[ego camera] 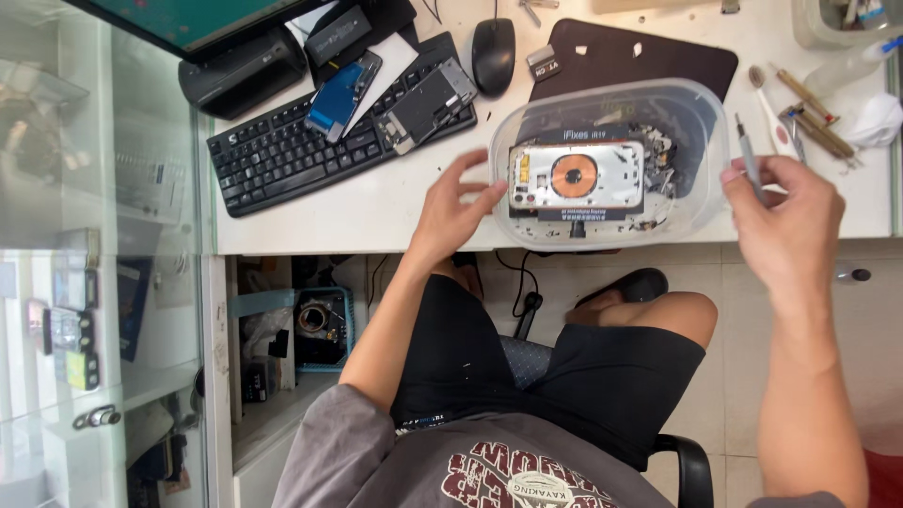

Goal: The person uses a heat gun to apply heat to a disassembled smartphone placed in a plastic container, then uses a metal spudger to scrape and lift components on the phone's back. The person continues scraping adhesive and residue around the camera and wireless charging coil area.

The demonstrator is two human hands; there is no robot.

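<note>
A clear plastic tub (701, 122) stands at the white desk's front edge. Inside it lies an opened phone back (576, 177) with a copper coil ring, among small parts. My left hand (451, 212) touches the tub's left wall with its fingers spread and holds nothing. To the right of the tub, my right hand (785, 221) is raised and grips a thin grey screwdriver (748, 160) that points up and away from me.
A black keyboard (282, 155) carries two phone parts: a blue one (337, 97) and a dark one (428, 102). Behind the tub are a black mouse (493, 55) and a dark mat (640, 56). Tools (809, 118) lie at right, a glass cabinet (94, 282) at left.
</note>
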